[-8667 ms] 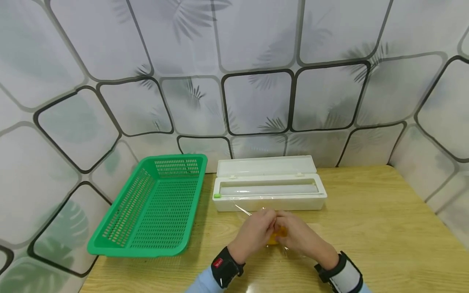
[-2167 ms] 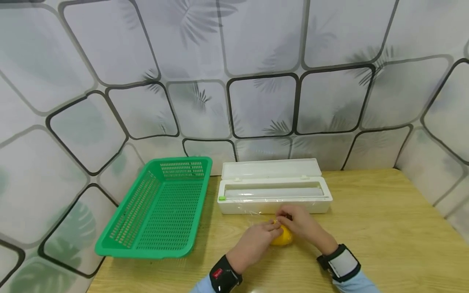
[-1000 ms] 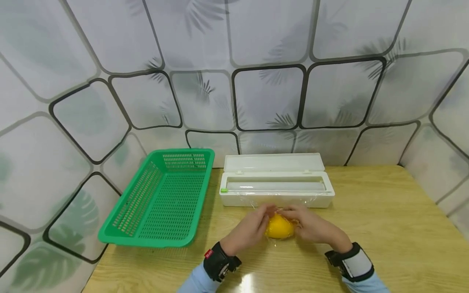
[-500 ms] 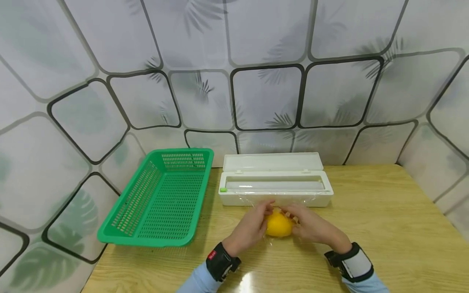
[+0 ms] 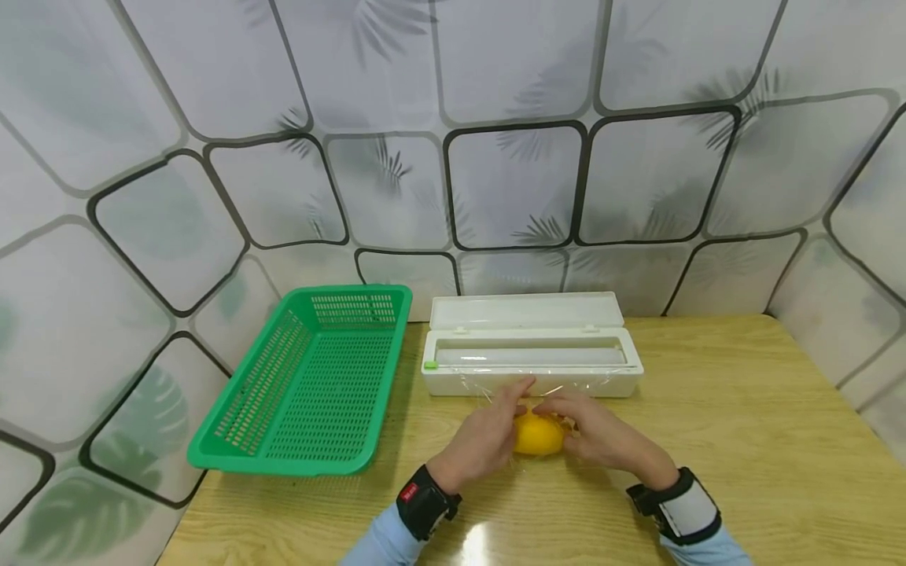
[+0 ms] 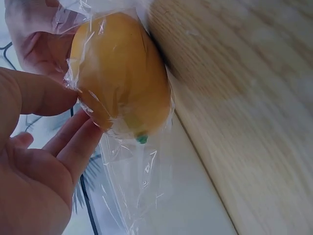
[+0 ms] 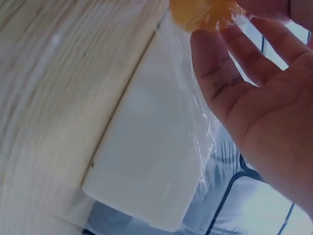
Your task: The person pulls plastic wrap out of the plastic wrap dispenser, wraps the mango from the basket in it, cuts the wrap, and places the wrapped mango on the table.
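left hand (image 5: pixel 488 436): at 9 o'clock of the lemon, fingers curled against its side, thumb pinching the film on top to keep the wrap tight
right hand (image 5: pixel 602 436): at 3 o'clock, fingers cupping the lemon, pinching film too
lemon (image 5: pixel 539 434): on the table (image 5: pixel 743 440) between both hands, steadied for wrapping
film (image 6: pixel 132 186): clear, loose tail trailing off the lemon
film box (image 5: pixel 531 358): at 12 o'clock, lid open, just behind the hands
basket (image 5: pixel 311 385): green, at 10 o'clock, apart
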A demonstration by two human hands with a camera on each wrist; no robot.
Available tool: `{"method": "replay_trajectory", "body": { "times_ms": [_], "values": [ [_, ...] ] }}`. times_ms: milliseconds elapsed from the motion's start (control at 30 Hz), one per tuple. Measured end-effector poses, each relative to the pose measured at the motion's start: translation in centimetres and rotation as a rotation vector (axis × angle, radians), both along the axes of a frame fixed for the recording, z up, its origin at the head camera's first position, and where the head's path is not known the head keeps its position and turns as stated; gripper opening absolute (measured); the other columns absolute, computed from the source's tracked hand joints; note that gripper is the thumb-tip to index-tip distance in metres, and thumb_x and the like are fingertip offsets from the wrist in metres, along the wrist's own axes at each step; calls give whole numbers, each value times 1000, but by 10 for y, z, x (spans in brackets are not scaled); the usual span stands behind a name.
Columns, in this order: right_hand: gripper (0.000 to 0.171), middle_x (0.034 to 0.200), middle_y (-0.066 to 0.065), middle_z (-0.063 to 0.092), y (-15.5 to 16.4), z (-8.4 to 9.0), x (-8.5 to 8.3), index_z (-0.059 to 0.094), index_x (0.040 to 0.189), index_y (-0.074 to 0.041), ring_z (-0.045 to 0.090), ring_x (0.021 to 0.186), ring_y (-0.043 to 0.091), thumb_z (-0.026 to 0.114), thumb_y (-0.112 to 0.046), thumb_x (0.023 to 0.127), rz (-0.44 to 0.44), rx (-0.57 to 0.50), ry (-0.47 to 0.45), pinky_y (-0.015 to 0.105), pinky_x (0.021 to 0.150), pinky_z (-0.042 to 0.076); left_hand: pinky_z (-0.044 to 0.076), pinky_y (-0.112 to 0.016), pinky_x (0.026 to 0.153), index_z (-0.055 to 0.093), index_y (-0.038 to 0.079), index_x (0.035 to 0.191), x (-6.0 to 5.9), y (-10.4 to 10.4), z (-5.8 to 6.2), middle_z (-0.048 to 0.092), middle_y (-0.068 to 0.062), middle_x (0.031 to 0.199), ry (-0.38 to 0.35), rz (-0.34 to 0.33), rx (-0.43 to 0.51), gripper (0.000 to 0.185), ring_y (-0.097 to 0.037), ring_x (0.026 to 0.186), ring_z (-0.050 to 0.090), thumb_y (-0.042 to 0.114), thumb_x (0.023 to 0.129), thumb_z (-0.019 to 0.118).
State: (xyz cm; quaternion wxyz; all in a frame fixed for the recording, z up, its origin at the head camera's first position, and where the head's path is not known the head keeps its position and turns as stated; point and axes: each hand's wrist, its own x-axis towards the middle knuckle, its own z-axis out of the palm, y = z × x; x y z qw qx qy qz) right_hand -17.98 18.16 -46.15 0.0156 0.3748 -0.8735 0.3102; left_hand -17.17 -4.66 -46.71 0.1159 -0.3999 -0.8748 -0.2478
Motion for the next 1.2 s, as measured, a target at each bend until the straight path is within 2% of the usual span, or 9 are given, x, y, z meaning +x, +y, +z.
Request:
{"method": "replay_trajectory", "body": {
  "times_ms": [167,300,533,600,767,900,1033,1100,1200],
  "values": [
    [56,121,5,65,0,3,2,66,122,-6,61,110,27,71,9,68,-12,62,-23,48,94,51,53,-31,93,23,2,151,-2,-3,1,45,-19,139,-90,-60,87,73,-26,114,64,-12,90,59],
    [66,124,9,64,-1,1,4,62,126,-4,60,112,30,76,6,62,-42,126,13,51,95,49,50,-34,100,26,-2,149,-5,-5,1,43,-23,140,-146,-100,158,64,-30,119,61,-15,92,52],
    [75,130,11,61,-6,-6,7,56,133,-3,57,117,33,83,0,63,-100,208,89,52,100,47,37,-34,112,19,0,152,-4,-8,4,33,-20,155,-272,-133,135,70,-27,135,48,-18,91,46],
    [75,129,12,61,-7,-7,8,56,133,-2,57,116,33,85,-3,64,-105,209,108,52,99,47,34,-35,114,18,1,153,-5,-9,4,31,-19,157,-278,-138,128,70,-26,139,44,-17,91,46],
    [73,126,13,62,-12,-8,10,57,130,-2,58,114,33,89,-10,65,-140,207,124,50,97,49,37,-35,113,26,3,152,-6,-15,8,39,-17,151,-187,-94,56,73,-24,137,43,-10,86,53],
    [70,127,13,62,-15,-10,12,58,129,-3,57,113,31,89,-10,66,-178,212,120,49,97,49,42,-36,106,35,7,147,-4,-23,11,44,-13,142,-47,3,-141,77,-26,128,45,0,78,68],
    [67,128,12,62,-18,-12,13,58,129,-4,57,113,30,88,-12,70,-203,206,115,48,98,49,45,-43,97,39,9,144,0,-25,7,43,-14,138,58,123,-335,81,-32,123,45,20,76,81],
    [66,128,12,62,-18,-12,13,59,130,-4,56,114,30,88,-13,71,-206,199,115,48,98,48,46,-44,93,40,11,142,0,-23,3,44,-16,137,101,179,-371,81,-34,122,45,27,75,84],
    [66,128,12,62,-18,-13,13,59,130,-4,56,113,30,87,-13,71,-199,190,116,48,98,48,46,-41,90,43,11,141,0,-20,-2,46,-15,132,155,239,-340,84,-32,117,48,36,73,87]
  ]
}}
